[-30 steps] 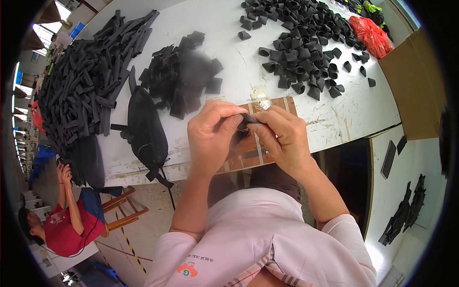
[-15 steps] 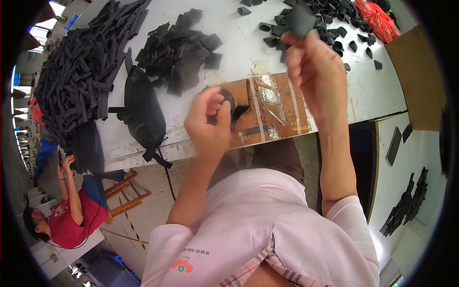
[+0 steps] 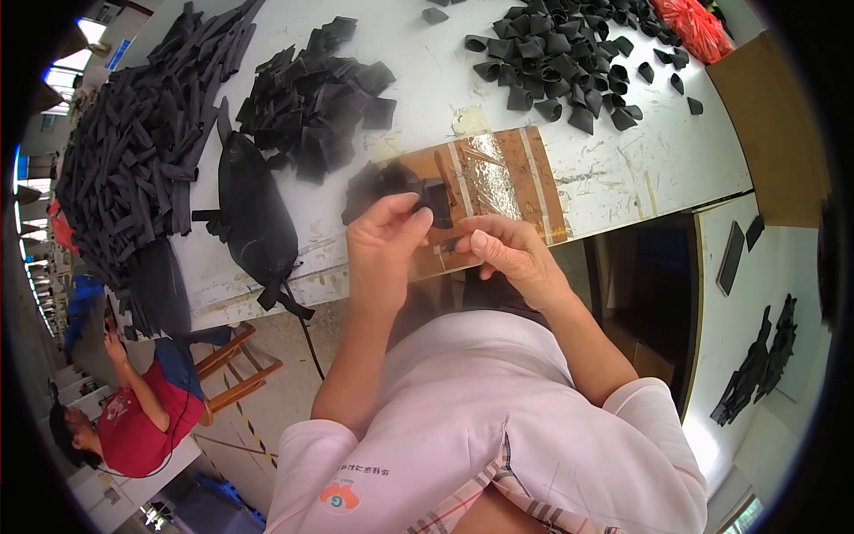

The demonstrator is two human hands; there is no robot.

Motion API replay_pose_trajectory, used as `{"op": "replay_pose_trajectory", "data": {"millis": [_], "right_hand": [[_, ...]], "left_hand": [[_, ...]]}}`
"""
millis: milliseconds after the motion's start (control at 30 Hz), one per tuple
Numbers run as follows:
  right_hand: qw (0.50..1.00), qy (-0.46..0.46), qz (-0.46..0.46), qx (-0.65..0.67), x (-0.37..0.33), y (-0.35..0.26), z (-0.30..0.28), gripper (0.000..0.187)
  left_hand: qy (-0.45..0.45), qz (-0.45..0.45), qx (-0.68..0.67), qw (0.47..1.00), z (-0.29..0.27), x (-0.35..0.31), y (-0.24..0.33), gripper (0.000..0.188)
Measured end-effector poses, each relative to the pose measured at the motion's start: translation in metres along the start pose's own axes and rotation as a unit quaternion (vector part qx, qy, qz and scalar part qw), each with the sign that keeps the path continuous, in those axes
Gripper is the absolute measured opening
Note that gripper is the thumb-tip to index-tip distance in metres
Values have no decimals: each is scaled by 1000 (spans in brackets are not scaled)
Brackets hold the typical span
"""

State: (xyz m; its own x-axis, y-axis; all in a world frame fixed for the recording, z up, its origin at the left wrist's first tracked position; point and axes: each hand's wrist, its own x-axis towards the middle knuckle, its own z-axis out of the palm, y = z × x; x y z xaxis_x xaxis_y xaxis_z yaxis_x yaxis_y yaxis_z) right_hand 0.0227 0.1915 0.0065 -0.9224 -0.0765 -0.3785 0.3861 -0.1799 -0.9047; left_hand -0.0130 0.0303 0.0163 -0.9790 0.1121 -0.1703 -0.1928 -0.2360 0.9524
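Note:
My left hand (image 3: 384,249) is closed, thumb and forefinger pinched at a thin black piece (image 3: 434,201) over the brown board (image 3: 550,191). Just to its right, my right hand (image 3: 520,262) is closed too, fingertips pinched above the board's near edge. A small dark bit shows at those fingertips, too little of it to name. Beyond my left hand, more flat black pieces (image 3: 378,185) lie by the board's left end. Clear tape covers part of the board. Folded black loops (image 3: 551,67) lie in a heap at the far right.
Left of the board are a black elongated pouch (image 3: 258,209), a pile of flat black pieces (image 3: 307,98) and a large heap of black strips (image 3: 124,151). A red plastic bag (image 3: 694,28) and a cardboard sheet (image 3: 769,129) stand right. A person in red (image 3: 147,418) sits at left.
My right hand has come down from the loop heap to the board, beside my left hand. The black piece it held up is no longer in it there. The view has shifted slightly.

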Motion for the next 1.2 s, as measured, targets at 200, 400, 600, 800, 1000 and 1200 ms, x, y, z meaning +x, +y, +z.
{"op": "replay_pose_trajectory", "data": {"millis": [200, 400, 600, 800, 1000, 1200], "right_hand": [[967, -81, 34, 240, 4, -7, 0, 14], [988, -133, -81, -19, 0, -38, -18, 11], [954, -211, -123, -174, 5, -63, -23, 8], [899, -169, -213, -342, 11, -54, -14, 9], [927, 75, -277, -243, -7, -44, 9, 19], [856, 125, -382, -325, -4, -36, 20, 12]], "left_hand": [[-66, -56, -147, 985, 3, -20, 1, 20], [-188, -152, -222, 945, 4, -9, 28, 30], [-183, -112, 35, 976, 7, -7, 48, 14], [-148, -69, 173, 971, 5, -7, 43, 6], [-22, -80, 10, 997, 17, -11, 30, 5], [72, 138, 254, 955, 31, -19, 14, 6]]}}
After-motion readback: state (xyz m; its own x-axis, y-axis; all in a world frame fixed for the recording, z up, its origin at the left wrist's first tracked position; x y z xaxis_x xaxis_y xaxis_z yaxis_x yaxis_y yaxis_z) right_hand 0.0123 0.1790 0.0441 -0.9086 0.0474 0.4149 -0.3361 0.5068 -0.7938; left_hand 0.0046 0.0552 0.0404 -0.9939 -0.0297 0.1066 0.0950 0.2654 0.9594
